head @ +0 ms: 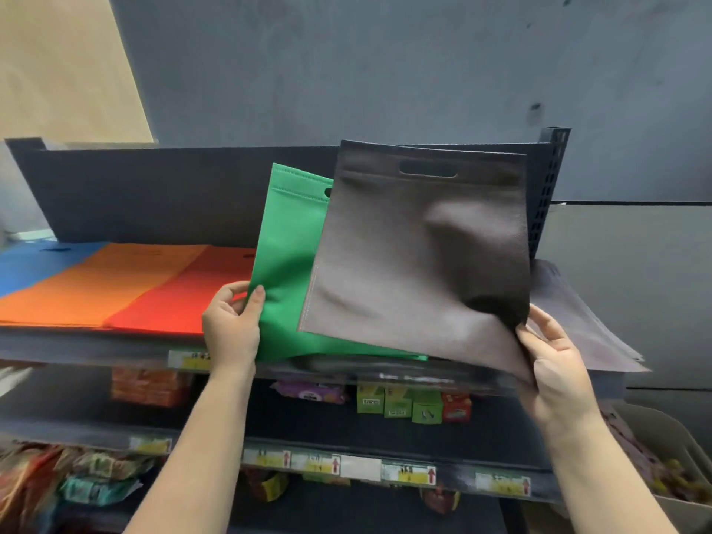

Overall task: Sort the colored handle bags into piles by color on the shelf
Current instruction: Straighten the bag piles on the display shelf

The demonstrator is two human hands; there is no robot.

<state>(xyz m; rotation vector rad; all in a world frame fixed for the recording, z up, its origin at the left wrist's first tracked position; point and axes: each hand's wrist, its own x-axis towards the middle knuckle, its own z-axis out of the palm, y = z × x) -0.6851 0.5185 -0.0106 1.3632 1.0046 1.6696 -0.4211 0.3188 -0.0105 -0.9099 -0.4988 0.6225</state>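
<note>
Right hand [554,364] is pinching the grey bag [416,256] over the grey pile [578,321], left hand [231,321] fingers clamping the green bag [287,264]; blue [34,264], orange [108,283], red [192,298] piles are lying sorted on the shelf [77,346], two bags pending.

A blue-grey wall [385,63] rises behind the dark metal shelving [154,194]; a tan panel [65,63] stands at upper left.
</note>
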